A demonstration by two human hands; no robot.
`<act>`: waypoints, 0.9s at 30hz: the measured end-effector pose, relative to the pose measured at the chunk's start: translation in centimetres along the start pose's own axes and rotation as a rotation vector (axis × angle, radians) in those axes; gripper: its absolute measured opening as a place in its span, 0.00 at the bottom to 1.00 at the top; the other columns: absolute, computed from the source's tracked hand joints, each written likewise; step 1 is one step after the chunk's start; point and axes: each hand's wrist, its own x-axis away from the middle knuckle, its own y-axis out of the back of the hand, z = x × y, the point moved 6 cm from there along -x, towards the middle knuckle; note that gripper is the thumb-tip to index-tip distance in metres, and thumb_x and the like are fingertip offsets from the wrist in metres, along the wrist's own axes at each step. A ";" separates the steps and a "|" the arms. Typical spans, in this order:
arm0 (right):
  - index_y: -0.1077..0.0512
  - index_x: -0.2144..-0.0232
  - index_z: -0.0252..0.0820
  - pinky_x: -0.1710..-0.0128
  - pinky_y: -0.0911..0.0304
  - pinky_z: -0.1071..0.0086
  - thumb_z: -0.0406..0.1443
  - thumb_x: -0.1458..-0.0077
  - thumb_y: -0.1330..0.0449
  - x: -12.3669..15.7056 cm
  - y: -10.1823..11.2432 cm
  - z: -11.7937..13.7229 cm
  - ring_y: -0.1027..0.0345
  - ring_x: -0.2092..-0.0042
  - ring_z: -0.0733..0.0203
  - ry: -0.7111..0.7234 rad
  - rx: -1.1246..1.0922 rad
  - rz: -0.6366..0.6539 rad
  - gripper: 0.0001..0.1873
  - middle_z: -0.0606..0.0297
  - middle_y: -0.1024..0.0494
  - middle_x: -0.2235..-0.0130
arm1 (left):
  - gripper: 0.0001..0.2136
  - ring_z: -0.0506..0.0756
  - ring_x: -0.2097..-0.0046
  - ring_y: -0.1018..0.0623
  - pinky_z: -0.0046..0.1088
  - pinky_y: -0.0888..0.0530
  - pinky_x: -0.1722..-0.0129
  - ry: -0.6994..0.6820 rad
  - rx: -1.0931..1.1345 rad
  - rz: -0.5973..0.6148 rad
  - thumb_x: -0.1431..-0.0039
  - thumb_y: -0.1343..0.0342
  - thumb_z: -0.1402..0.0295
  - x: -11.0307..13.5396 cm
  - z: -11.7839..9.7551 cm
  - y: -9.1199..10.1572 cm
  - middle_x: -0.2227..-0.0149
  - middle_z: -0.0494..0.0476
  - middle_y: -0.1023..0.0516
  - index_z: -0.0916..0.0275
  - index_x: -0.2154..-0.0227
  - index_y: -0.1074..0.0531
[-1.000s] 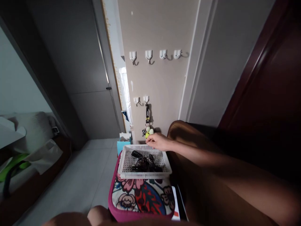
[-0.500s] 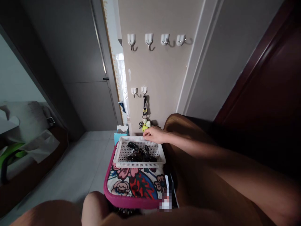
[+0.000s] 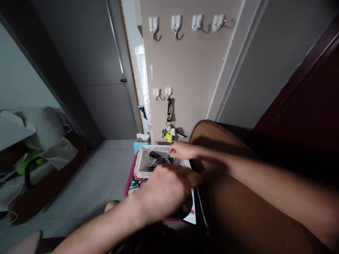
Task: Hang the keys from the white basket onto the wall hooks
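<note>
A white perforated tray (image 3: 141, 160) rests on a floral cushion with a pink rim (image 3: 130, 182). In it lies a heap of dark keys and fobs (image 3: 156, 160). My right hand (image 3: 183, 151) reaches over the tray's far right corner. Its fingers are curled down onto the keys, and what they pinch is hidden. My left hand (image 3: 166, 190) hovers blurred over the tray's near edge with its back to the camera and its fingers hidden. A key bunch with a black strap and yellow tag (image 3: 168, 123) hangs from a small wall hook (image 3: 168, 91).
Several white hooks (image 3: 176, 23) sit high on the beige wall, and one more (image 3: 156, 93) beside the hanging bunch. My brown-clad leg (image 3: 238, 197) fills the right. On the left are grey floor tiles (image 3: 106, 176), a sofa with bags (image 3: 45, 141) and a dark door (image 3: 304, 88).
My left hand has come up from the bottom edge to above the tray's near side. My right hand has dropped from beside the hanging bunch down into the tray. The camera has tilted down.
</note>
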 end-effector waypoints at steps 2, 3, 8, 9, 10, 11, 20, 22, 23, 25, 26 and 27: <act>0.32 0.71 0.40 0.77 0.49 0.75 0.36 0.64 0.48 -0.1 -0.6 -0.2 0.38 0.72 0.65 -0.014 0.041 0.013 0.13 0.64 0.29 0.72 | 0.11 0.49 0.68 0.31 0.24 0.35 0.69 0.290 0.009 0.007 0.51 0.60 0.72 0.0 4.7 -1.4 0.68 0.53 0.30 0.61 0.67 0.35; 0.32 0.71 0.40 0.77 0.49 0.75 0.36 0.65 0.48 -0.2 -0.9 -0.2 0.38 0.72 0.64 -0.015 0.063 0.019 0.13 0.64 0.29 0.72 | 0.10 0.50 0.67 0.31 0.25 0.36 0.70 0.482 -0.005 -0.013 0.52 0.59 0.72 0.4 7.4 -2.2 0.67 0.54 0.30 0.60 0.67 0.35; 0.33 0.68 0.41 0.75 0.48 0.75 0.36 0.65 0.47 -0.1 -1.8 -0.2 0.39 0.68 0.63 -0.016 0.071 0.033 0.16 0.64 0.30 0.68 | 0.14 0.52 0.63 0.32 0.26 0.36 0.69 0.879 0.085 -0.084 0.56 0.54 0.67 2.6 14.6 -6.7 0.63 0.53 0.32 0.57 0.63 0.38; 0.33 0.68 0.42 0.74 0.47 0.75 0.37 0.65 0.47 -0.1 -2.0 -0.2 0.39 0.67 0.63 -0.021 0.061 0.034 0.17 0.63 0.30 0.67 | 0.14 0.52 0.64 0.32 0.25 0.37 0.69 0.889 0.136 -0.064 0.57 0.53 0.66 2.7 15.1 -7.5 0.64 0.53 0.31 0.58 0.63 0.38; 0.34 0.67 0.42 0.73 0.47 0.75 0.37 0.65 0.47 0.0 -2.1 -0.1 0.39 0.66 0.62 -0.028 0.052 0.035 0.17 0.63 0.30 0.66 | 0.14 0.52 0.65 0.31 0.25 0.37 0.70 0.894 0.190 -0.043 0.58 0.53 0.65 2.7 15.4 -8.2 0.65 0.54 0.30 0.58 0.64 0.37; 0.35 0.65 0.42 0.72 0.46 0.74 0.37 0.65 0.47 0.1 -2.2 0.0 0.39 0.66 0.62 -0.031 0.043 0.035 0.18 0.63 0.31 0.66 | 0.14 0.52 0.66 0.31 0.24 0.37 0.70 0.898 0.245 -0.022 0.58 0.52 0.64 2.7 15.5 -8.7 0.66 0.54 0.30 0.59 0.65 0.36; 0.35 0.65 0.40 0.67 0.46 0.71 0.36 0.63 0.47 0.5 -3.1 1.2 0.41 0.62 0.59 0.043 0.033 0.029 0.18 0.59 0.35 0.61 | 0.11 0.47 0.77 0.33 0.20 0.39 0.78 0.707 0.942 0.051 0.67 0.46 0.71 2.8 15.2 -9.3 0.78 0.50 0.32 0.66 0.74 0.33; 0.34 0.66 0.40 0.66 0.47 0.71 0.36 0.63 0.47 0.3 -2.8 1.5 0.42 0.62 0.60 0.077 0.003 -0.038 0.17 0.60 0.35 0.62 | 0.07 0.44 0.81 0.37 0.19 0.41 0.81 0.740 1.054 -0.066 0.66 0.47 0.71 2.8 15.3 -8.9 0.83 0.47 0.35 0.67 0.78 0.34; 0.34 0.66 0.40 0.66 0.47 0.71 0.36 0.63 0.47 0.2 -2.7 1.7 0.42 0.62 0.60 0.098 -0.022 -0.073 0.17 0.60 0.34 0.62 | 0.07 0.43 0.82 0.38 0.19 0.41 0.82 0.755 1.112 -0.149 0.65 0.47 0.71 2.7 15.4 -8.5 0.83 0.47 0.36 0.67 0.78 0.35; 0.34 0.66 0.40 0.67 0.47 0.72 0.36 0.63 0.47 -0.2 -2.5 1.9 0.41 0.63 0.61 0.124 -0.089 -0.126 0.16 0.61 0.33 0.64 | 0.09 0.43 0.81 0.37 0.19 0.40 0.81 0.757 1.226 -0.306 0.67 0.45 0.70 2.2 15.2 -7.8 0.82 0.46 0.35 0.67 0.78 0.36; 0.33 0.68 0.40 0.68 0.47 0.73 0.36 0.62 0.48 -0.4 -2.5 2.0 0.41 0.65 0.62 0.126 -0.133 -0.140 0.14 0.62 0.32 0.66 | 0.10 0.43 0.80 0.36 0.19 0.39 0.80 0.742 1.278 -0.369 0.68 0.44 0.70 1.8 15.1 -7.4 0.81 0.46 0.35 0.66 0.78 0.36; 0.33 0.69 0.39 0.70 0.47 0.74 0.35 0.61 0.48 -0.6 -2.5 2.0 0.40 0.67 0.64 0.119 -0.182 -0.147 0.13 0.63 0.31 0.69 | 0.12 0.44 0.80 0.35 0.20 0.38 0.79 0.721 1.318 -0.418 0.69 0.43 0.70 1.4 15.0 -7.0 0.81 0.46 0.35 0.66 0.77 0.37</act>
